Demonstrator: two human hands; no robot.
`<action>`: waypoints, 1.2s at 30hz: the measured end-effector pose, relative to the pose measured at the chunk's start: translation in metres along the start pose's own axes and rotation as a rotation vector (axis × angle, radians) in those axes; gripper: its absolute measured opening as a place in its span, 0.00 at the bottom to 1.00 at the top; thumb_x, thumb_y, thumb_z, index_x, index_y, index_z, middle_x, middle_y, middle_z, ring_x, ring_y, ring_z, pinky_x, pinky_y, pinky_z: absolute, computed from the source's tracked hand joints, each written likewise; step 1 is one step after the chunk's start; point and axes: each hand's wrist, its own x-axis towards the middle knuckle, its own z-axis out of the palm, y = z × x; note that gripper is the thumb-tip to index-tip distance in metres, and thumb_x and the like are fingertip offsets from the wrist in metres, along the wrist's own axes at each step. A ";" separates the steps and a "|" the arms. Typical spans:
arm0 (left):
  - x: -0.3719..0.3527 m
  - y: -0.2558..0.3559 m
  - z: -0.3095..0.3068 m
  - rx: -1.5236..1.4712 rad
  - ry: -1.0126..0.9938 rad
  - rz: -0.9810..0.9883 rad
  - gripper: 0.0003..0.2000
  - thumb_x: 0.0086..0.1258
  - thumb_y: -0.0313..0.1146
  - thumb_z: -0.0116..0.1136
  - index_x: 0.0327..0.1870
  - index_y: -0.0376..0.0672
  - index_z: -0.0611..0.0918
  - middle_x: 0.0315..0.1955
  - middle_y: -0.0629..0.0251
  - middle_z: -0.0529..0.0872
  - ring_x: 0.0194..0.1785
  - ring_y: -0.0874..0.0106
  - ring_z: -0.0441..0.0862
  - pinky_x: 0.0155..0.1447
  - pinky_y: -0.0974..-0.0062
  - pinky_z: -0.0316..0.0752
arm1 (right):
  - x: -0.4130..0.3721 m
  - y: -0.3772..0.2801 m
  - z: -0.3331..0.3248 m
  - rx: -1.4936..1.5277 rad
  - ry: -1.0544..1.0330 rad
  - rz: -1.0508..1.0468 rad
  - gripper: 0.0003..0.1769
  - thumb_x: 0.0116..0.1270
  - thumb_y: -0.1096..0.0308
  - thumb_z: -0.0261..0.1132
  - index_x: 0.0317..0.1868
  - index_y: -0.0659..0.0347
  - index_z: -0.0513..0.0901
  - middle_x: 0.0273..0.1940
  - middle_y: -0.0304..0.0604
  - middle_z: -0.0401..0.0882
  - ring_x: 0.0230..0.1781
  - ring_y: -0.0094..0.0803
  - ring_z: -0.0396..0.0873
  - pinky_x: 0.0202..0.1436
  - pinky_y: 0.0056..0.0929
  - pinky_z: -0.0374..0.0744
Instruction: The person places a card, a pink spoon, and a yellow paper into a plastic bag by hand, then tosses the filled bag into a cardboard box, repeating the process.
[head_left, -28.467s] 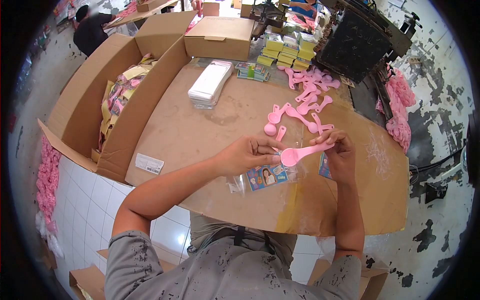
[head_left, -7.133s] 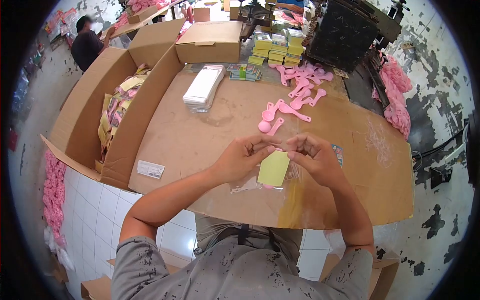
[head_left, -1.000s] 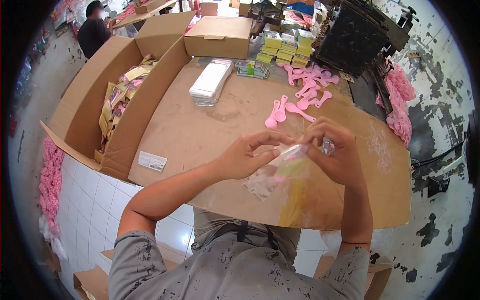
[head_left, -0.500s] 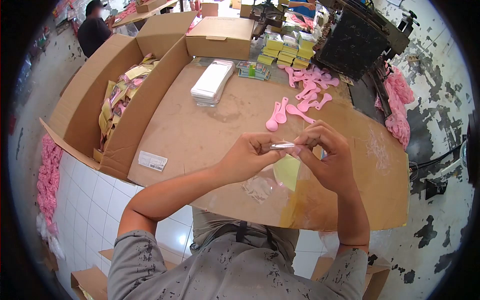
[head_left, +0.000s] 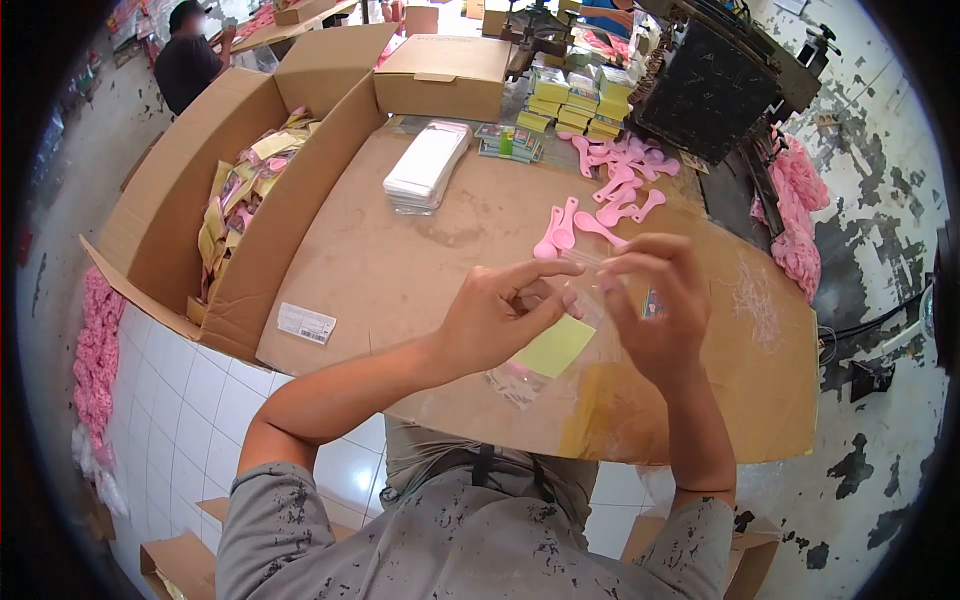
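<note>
My left hand [head_left: 505,308] has its thumb and fingers closed on the upper part of a clear plastic bag. A pale yellow-green card [head_left: 556,346] shows in the bag below my fingertips. Beside it on the right, my right hand [head_left: 655,300] is raised with thumb and fingers apart, holding nothing that I can make out. Just beyond my hands lie pink spoons [head_left: 563,226] on the cardboard-covered table [head_left: 350,220]. A small printed card [head_left: 654,304] shows partly behind my right hand.
A stack of white packets [head_left: 428,165] lies at the table's middle back. An open carton [head_left: 225,240] with yellow and pink packs stands at the left. Stacks of yellow cards [head_left: 580,98] and a black machine [head_left: 705,85] are at the back. Another person [head_left: 187,62] is far left.
My right hand has come off the bag and its fingers have spread. The bag with the yellow-green card now hangs tilted from my left hand.
</note>
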 end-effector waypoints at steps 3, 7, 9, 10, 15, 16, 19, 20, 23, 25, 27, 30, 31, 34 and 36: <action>-0.002 0.000 0.000 0.163 -0.004 0.128 0.20 0.76 0.24 0.66 0.67 0.32 0.82 0.32 0.60 0.94 0.36 0.80 0.90 0.39 0.81 0.82 | 0.000 -0.006 0.005 -0.168 -0.091 -0.134 0.15 0.58 0.76 0.76 0.46 0.62 0.85 0.46 0.41 0.82 0.48 0.38 0.82 0.53 0.38 0.75; -0.003 -0.005 0.004 0.340 0.012 0.268 0.23 0.73 0.24 0.69 0.68 0.32 0.81 0.32 0.57 0.94 0.33 0.76 0.91 0.37 0.76 0.84 | -0.004 -0.003 0.009 -0.322 -0.178 -0.199 0.15 0.58 0.72 0.74 0.46 0.63 0.85 0.47 0.43 0.82 0.50 0.39 0.82 0.55 0.40 0.75; -0.004 -0.008 0.005 0.449 0.001 0.305 0.24 0.72 0.24 0.69 0.69 0.34 0.80 0.33 0.58 0.94 0.32 0.74 0.92 0.37 0.74 0.85 | -0.004 -0.002 0.011 -0.367 -0.215 -0.208 0.14 0.58 0.71 0.73 0.44 0.63 0.83 0.46 0.44 0.80 0.49 0.39 0.81 0.56 0.40 0.75; -0.005 -0.009 0.005 0.507 -0.014 0.315 0.25 0.72 0.25 0.69 0.70 0.35 0.80 0.34 0.59 0.94 0.32 0.74 0.92 0.37 0.74 0.86 | -0.004 -0.002 0.012 -0.391 -0.235 -0.209 0.13 0.59 0.70 0.72 0.44 0.64 0.83 0.46 0.44 0.80 0.49 0.40 0.81 0.56 0.40 0.75; 0.000 -0.015 0.004 0.458 -0.049 0.324 0.25 0.73 0.26 0.69 0.71 0.39 0.80 0.35 0.62 0.95 0.32 0.76 0.91 0.38 0.76 0.85 | -0.003 0.012 0.005 -0.353 -0.251 -0.053 0.10 0.61 0.72 0.68 0.42 0.61 0.78 0.43 0.45 0.76 0.46 0.39 0.78 0.52 0.39 0.76; 0.001 -0.012 0.001 0.414 -0.059 0.278 0.25 0.73 0.26 0.69 0.71 0.39 0.80 0.35 0.62 0.95 0.32 0.77 0.91 0.38 0.77 0.85 | -0.003 0.016 0.001 -0.351 -0.216 -0.040 0.09 0.61 0.73 0.67 0.41 0.60 0.77 0.42 0.45 0.76 0.46 0.38 0.78 0.51 0.38 0.76; 0.002 -0.017 -0.005 0.211 -0.085 0.092 0.22 0.76 0.27 0.68 0.70 0.38 0.80 0.37 0.61 0.95 0.36 0.80 0.90 0.41 0.79 0.84 | -0.015 0.041 -0.038 0.263 -0.244 0.611 0.06 0.69 0.71 0.64 0.43 0.60 0.77 0.40 0.43 0.78 0.43 0.31 0.79 0.46 0.36 0.77; 0.003 -0.020 -0.006 0.131 -0.093 0.022 0.21 0.77 0.27 0.67 0.70 0.38 0.80 0.37 0.61 0.95 0.38 0.81 0.89 0.42 0.79 0.84 | -0.020 0.054 -0.064 0.497 -0.341 0.681 0.05 0.72 0.70 0.63 0.43 0.61 0.77 0.38 0.42 0.79 0.41 0.27 0.80 0.45 0.33 0.77; 0.008 -0.017 -0.006 -0.090 -0.065 -0.153 0.19 0.80 0.26 0.64 0.69 0.36 0.80 0.41 0.60 0.94 0.44 0.82 0.88 0.45 0.81 0.83 | -0.050 0.104 -0.130 0.848 -0.414 0.869 0.07 0.76 0.70 0.61 0.50 0.62 0.76 0.40 0.44 0.81 0.44 0.29 0.82 0.50 0.33 0.78; 0.009 -0.018 -0.006 -0.077 -0.038 -0.128 0.18 0.81 0.26 0.63 0.69 0.35 0.80 0.43 0.60 0.93 0.46 0.82 0.88 0.47 0.82 0.83 | -0.091 0.156 -0.165 0.591 -0.209 0.924 0.12 0.75 0.72 0.60 0.56 0.64 0.76 0.45 0.47 0.83 0.49 0.35 0.83 0.55 0.36 0.79; 0.007 -0.019 -0.004 -0.077 -0.018 -0.119 0.18 0.81 0.26 0.62 0.68 0.34 0.81 0.44 0.60 0.93 0.47 0.82 0.88 0.48 0.82 0.83 | -0.142 0.211 -0.190 0.046 -0.149 0.890 0.16 0.75 0.74 0.60 0.61 0.65 0.76 0.49 0.50 0.85 0.54 0.40 0.84 0.61 0.39 0.80; 0.009 -0.020 -0.003 -0.087 0.007 -0.117 0.17 0.82 0.28 0.62 0.67 0.34 0.81 0.45 0.60 0.93 0.47 0.82 0.88 0.49 0.82 0.84 | -0.189 0.233 -0.198 -0.707 -0.244 0.717 0.24 0.73 0.75 0.61 0.68 0.65 0.74 0.57 0.56 0.84 0.63 0.49 0.82 0.69 0.44 0.77; 0.010 -0.021 -0.003 -0.092 0.014 -0.121 0.16 0.82 0.29 0.62 0.66 0.33 0.82 0.45 0.60 0.93 0.47 0.81 0.88 0.49 0.81 0.84 | -0.192 0.230 -0.198 -0.933 -0.272 0.650 0.27 0.72 0.75 0.62 0.71 0.64 0.74 0.60 0.58 0.84 0.66 0.53 0.80 0.71 0.46 0.75; 0.013 -0.027 -0.002 -0.147 0.018 -0.187 0.15 0.83 0.31 0.61 0.63 0.33 0.83 0.45 0.60 0.93 0.48 0.79 0.89 0.51 0.80 0.85 | -0.136 0.158 -0.159 -0.930 -0.218 0.600 0.28 0.69 0.74 0.64 0.70 0.63 0.76 0.60 0.60 0.83 0.65 0.55 0.79 0.72 0.48 0.73; 0.014 -0.034 -0.001 -0.173 -0.013 -0.211 0.15 0.84 0.32 0.60 0.62 0.32 0.83 0.46 0.60 0.93 0.49 0.78 0.89 0.54 0.79 0.85 | -0.118 0.141 -0.127 -0.488 -0.191 0.525 0.27 0.70 0.72 0.66 0.70 0.62 0.78 0.59 0.55 0.85 0.63 0.50 0.81 0.69 0.46 0.75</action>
